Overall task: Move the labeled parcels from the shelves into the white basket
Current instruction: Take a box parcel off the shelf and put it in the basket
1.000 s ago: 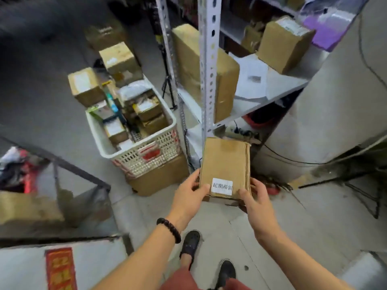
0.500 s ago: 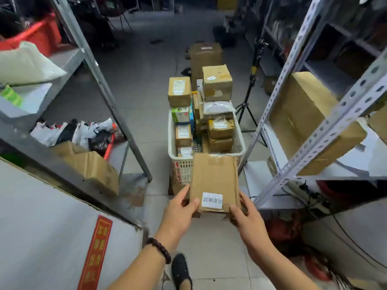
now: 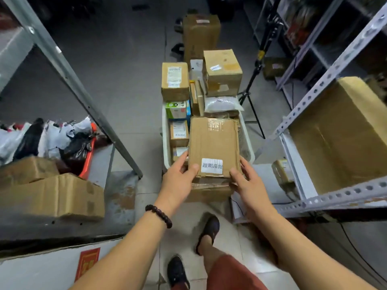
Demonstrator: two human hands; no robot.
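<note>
A flat brown cardboard parcel (image 3: 213, 143) with a white label near its front edge is held level over the near end of the white basket (image 3: 248, 150). My left hand (image 3: 180, 174) grips its front left corner, thumb on top. My right hand (image 3: 244, 177) grips the front right corner the same way. The basket stands on the floor in the aisle, on a cardboard box, and is packed with several labeled parcels; some are stacked above its rim.
Metal shelving stands on both sides. A large open carton (image 3: 339, 130) fills the right shelf; cartons (image 3: 52, 195) and plastic bags (image 3: 52, 137) lie on the left shelf. A tall box (image 3: 201, 34) and a tripod (image 3: 255, 76) stand behind the basket. My feet are below.
I have turned from the right shelf and stepped toward the basket. The parcel, held in both hands throughout, now hangs over the basket's near end instead of in front of it.
</note>
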